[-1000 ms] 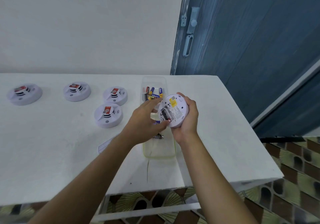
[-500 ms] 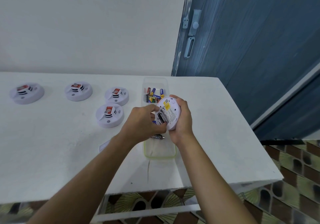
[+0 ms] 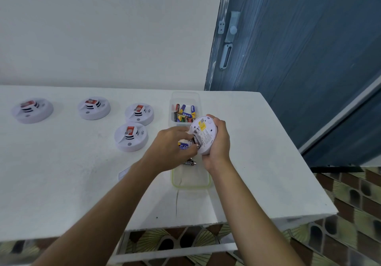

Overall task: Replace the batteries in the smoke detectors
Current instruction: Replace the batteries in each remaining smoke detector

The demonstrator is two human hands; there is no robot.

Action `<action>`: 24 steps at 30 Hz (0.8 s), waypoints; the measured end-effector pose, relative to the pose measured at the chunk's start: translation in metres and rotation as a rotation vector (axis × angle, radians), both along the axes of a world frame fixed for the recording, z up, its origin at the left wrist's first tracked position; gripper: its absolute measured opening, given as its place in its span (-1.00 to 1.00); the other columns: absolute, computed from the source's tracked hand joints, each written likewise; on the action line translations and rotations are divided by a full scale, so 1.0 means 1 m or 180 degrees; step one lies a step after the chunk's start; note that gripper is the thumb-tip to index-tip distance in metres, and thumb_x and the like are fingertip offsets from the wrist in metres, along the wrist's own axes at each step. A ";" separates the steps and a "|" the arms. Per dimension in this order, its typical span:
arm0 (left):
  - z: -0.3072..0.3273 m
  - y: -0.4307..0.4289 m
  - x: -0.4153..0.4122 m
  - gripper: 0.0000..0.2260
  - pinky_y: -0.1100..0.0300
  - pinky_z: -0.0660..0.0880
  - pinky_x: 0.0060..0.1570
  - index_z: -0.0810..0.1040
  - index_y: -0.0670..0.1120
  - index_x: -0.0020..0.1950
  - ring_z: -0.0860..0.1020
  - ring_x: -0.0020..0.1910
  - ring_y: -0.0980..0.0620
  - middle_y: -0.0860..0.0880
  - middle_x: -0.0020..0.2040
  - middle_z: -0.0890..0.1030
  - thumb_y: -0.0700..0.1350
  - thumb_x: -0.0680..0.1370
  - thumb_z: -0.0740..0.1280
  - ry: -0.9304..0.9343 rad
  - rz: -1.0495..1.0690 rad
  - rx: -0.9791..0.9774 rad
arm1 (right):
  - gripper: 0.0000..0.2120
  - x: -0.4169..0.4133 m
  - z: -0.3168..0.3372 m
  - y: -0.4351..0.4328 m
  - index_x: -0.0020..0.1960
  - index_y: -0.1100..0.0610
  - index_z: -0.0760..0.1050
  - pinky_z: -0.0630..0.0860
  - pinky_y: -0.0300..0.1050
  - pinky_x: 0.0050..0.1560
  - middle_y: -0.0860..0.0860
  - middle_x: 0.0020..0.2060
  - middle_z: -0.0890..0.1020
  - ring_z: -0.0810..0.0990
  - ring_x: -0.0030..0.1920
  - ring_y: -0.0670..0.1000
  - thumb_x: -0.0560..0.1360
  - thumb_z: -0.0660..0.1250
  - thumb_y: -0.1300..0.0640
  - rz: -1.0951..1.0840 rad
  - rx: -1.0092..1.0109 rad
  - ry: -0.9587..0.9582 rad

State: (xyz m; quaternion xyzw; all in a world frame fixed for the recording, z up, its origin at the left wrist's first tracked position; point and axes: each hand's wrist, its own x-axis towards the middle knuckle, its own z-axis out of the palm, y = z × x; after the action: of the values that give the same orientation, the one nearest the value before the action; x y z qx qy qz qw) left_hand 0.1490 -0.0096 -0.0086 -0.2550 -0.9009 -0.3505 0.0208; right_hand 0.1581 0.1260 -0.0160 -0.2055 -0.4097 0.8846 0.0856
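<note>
The left hand has closed in, its fingers pinching the black battery in the smoke detector, which the right hand grips above the battery tray; best tip 1 end against the spring, detector steady.

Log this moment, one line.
right hand: holds detector | left hand: pinches battery at slot | tray: spare batteries | table: four more detectors

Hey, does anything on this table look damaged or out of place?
Yes: a thin dark line, likely a crack, runs across the white table from the near end of the clear battery tray towards the front edge. Nothing else stands out.
</note>
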 end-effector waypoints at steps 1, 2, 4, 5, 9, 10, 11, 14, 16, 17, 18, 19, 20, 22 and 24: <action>-0.001 0.001 0.000 -0.73 0.32 0.35 0.01 0.69 -0.02 0.13 0.56 0.07 0.05 -0.02 0.11 0.64 0.03 0.48 0.40 0.0014 0.0018 0.0011 | -0.86 -0.001 0.000 0.000 -0.03 0.07 0.60 0.53 -0.16 -0.31 0.10 -0.10 0.62 0.61 -0.19 0.08 0.54 0.29 0.06 -0.0095 0.0032 -0.0014; -0.001 0.002 0.000 -0.73 0.30 0.34 0.00 0.66 -0.02 0.18 0.54 0.04 0.04 -0.04 0.07 0.60 0.02 0.52 0.40 -0.0049 0.0059 0.0036 | -0.85 -0.002 -0.001 0.000 0.00 0.07 0.61 0.53 -0.14 -0.27 0.10 -0.07 0.61 0.61 -0.15 0.09 0.51 0.32 0.04 -0.0189 0.0069 -0.0028; 0.000 0.006 0.002 -0.75 0.25 0.37 -0.09 0.65 0.03 0.19 0.52 -0.11 0.07 -0.04 -0.08 0.58 0.06 0.57 0.34 -0.0268 0.0110 0.0075 | -0.79 -0.005 -0.003 0.001 -0.02 0.04 0.63 0.52 -0.09 -0.19 0.08 -0.03 0.62 0.59 -0.07 0.11 0.41 0.36 0.00 -0.0331 0.0213 -0.0021; 0.002 0.008 0.002 -0.76 0.26 0.39 -0.13 0.65 0.04 0.18 0.52 -0.19 0.09 -0.02 -0.17 0.60 0.06 0.57 0.33 -0.0423 0.0128 0.0114 | -0.77 -0.006 -0.003 0.001 -0.04 0.03 0.64 0.52 -0.07 -0.14 0.07 -0.02 0.63 0.60 -0.04 0.11 0.36 0.36 -0.01 -0.0388 0.0301 -0.0002; 0.003 0.015 -0.001 -0.78 0.25 0.56 -0.05 0.61 0.07 0.15 0.65 -0.17 0.12 0.05 -0.26 0.70 -0.03 0.51 0.42 -0.1588 0.0410 0.0935 | -0.71 -0.005 -0.006 0.004 -0.01 0.04 0.64 0.51 -0.01 -0.01 0.04 0.02 0.63 0.60 0.03 0.09 0.32 0.33 -0.01 -0.0482 0.0530 0.0066; 0.002 0.017 -0.002 -0.79 0.17 0.60 -0.01 0.61 0.04 0.11 0.67 -0.18 0.06 -0.01 -0.26 0.71 -0.10 0.48 0.42 -0.1847 0.0453 0.1143 | -0.70 -0.005 -0.007 0.006 0.01 0.04 0.63 0.51 -0.01 -0.01 0.04 0.02 0.63 0.60 0.03 0.08 0.33 0.33 -0.02 -0.0484 0.0529 0.0078; 0.002 0.018 -0.004 -0.80 0.09 0.62 0.02 0.60 -0.02 0.07 0.67 -0.20 0.00 -0.07 -0.25 0.71 -0.17 0.46 0.42 -0.2060 0.0497 0.1327 | -0.69 -0.005 -0.007 0.008 0.03 0.05 0.62 0.52 -0.03 -0.02 0.04 0.02 0.63 0.61 0.03 0.07 0.33 0.33 -0.01 -0.0482 0.0522 0.0102; 0.005 0.021 -0.007 -0.78 0.05 0.64 -0.02 0.58 -0.22 0.06 0.63 -0.30 -0.04 -0.17 -0.27 0.68 -0.31 0.43 0.42 -0.2444 0.0615 0.1714 | -0.67 -0.005 -0.006 0.012 0.05 0.08 0.61 0.54 -0.10 -0.06 0.03 0.01 0.63 0.61 0.01 0.03 0.34 0.32 -0.01 -0.0484 0.0554 0.0180; 0.004 0.020 -0.012 -0.79 0.10 0.64 -0.09 0.59 -0.24 0.05 0.64 -0.31 -0.04 -0.14 -0.30 0.67 -0.31 0.42 0.43 -0.2405 0.0659 0.1720 | -0.67 -0.005 -0.006 0.015 0.05 0.07 0.62 0.54 -0.10 -0.04 0.03 0.02 0.63 0.62 0.02 0.03 0.34 0.33 -0.01 -0.0501 0.0503 0.0172; 0.002 0.019 -0.015 -0.81 0.12 0.64 -0.10 0.62 -0.20 0.02 0.66 -0.29 -0.04 -0.12 -0.30 0.68 -0.29 0.41 0.44 -0.2274 0.0682 0.1613 | -0.67 -0.006 -0.006 0.017 0.06 0.07 0.62 0.54 -0.08 -0.01 0.04 0.03 0.63 0.62 0.04 0.05 0.34 0.34 -0.02 -0.0525 0.0439 0.0147; 0.000 0.017 -0.019 -0.85 0.16 0.63 -0.12 0.64 -0.15 -0.03 0.67 -0.27 -0.02 -0.08 -0.28 0.69 -0.25 0.41 0.45 -0.2051 0.0724 0.1422 | -0.67 -0.006 -0.007 0.019 0.06 0.06 0.62 0.55 -0.06 0.02 0.04 0.04 0.64 0.62 0.06 0.06 0.35 0.35 -0.02 -0.0551 0.0383 0.0107; -0.001 0.016 -0.024 -0.89 0.24 0.60 -0.17 0.65 -0.11 -0.07 0.66 -0.28 0.03 -0.04 -0.27 0.69 -0.23 0.41 0.43 -0.1737 0.0761 0.1125 | -0.66 -0.006 -0.007 0.021 0.07 0.05 0.63 0.55 -0.05 0.03 0.04 0.05 0.64 0.62 0.07 0.06 0.35 0.35 -0.03 -0.0578 0.0334 0.0068; -0.002 0.014 -0.027 -0.90 0.34 0.53 -0.23 0.65 -0.08 -0.10 0.62 -0.29 0.08 0.00 -0.27 0.67 -0.22 0.43 0.39 -0.1353 0.0777 0.0751 | -0.66 -0.007 -0.008 0.022 0.07 0.04 0.63 0.55 -0.04 0.05 0.03 0.05 0.65 0.63 0.08 0.06 0.34 0.36 -0.03 -0.0597 0.0313 0.0029; -0.007 0.012 -0.035 -0.84 0.35 0.44 -0.25 0.66 -0.10 -0.05 0.57 -0.26 0.04 -0.02 -0.23 0.65 -0.26 0.47 0.31 -0.0604 0.0613 0.0017 | -0.67 -0.008 -0.010 0.026 0.06 0.02 0.64 0.55 -0.03 0.08 0.03 0.06 0.65 0.62 0.12 0.08 0.33 0.37 -0.05 -0.0621 0.0259 -0.0029; -0.017 0.011 -0.045 -0.78 0.17 0.44 -0.14 0.67 -0.17 0.05 0.57 -0.13 -0.11 -0.13 -0.12 0.64 -0.30 0.52 0.25 -0.0158 0.0338 -0.0463 | -0.67 -0.008 -0.011 0.029 0.05 0.01 0.65 0.55 -0.03 0.07 0.02 0.05 0.66 0.62 0.12 0.08 0.33 0.37 -0.05 -0.0593 0.0201 -0.0066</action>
State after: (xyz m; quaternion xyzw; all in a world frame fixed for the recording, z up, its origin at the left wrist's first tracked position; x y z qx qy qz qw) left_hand 0.1045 0.0012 -0.0254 -0.1989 -0.9365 -0.2888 -0.0016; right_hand 0.1501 0.1553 -0.0271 -0.2490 -0.4174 0.8573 0.1697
